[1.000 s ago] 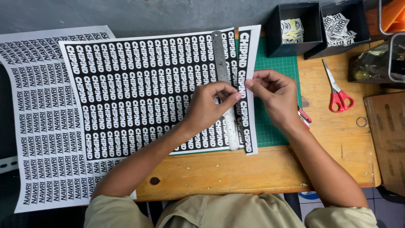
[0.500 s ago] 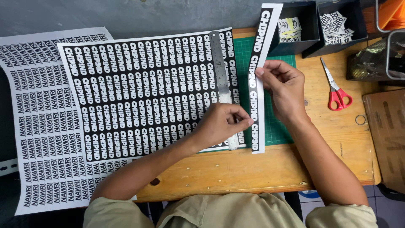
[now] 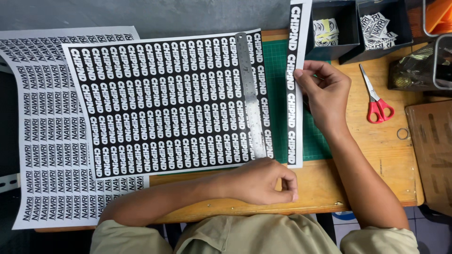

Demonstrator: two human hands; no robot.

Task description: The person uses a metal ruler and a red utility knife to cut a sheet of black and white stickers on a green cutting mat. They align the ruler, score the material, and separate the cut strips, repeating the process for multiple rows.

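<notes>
Gripping the cut strip point(image 3: 294, 84), right hand point(image 3: 325, 91) has carried it clear; left hand point(image 3: 263, 181) fingers now curled, empty.

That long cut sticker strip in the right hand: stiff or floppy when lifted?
Likely floppy: the long narrow black-and-white paper strip is pinched by the right hand near its upper part only, so its ends would probably sag. Probably very light, being thin printed sheet. It may curl or crease easily if pushed along the green cutting mat.

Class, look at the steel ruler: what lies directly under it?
The steel ruler lies on the black sticker sheet, near its right edge. Beside it, the green cutting mat shows; the printing beneath the ruler is covered.
</notes>
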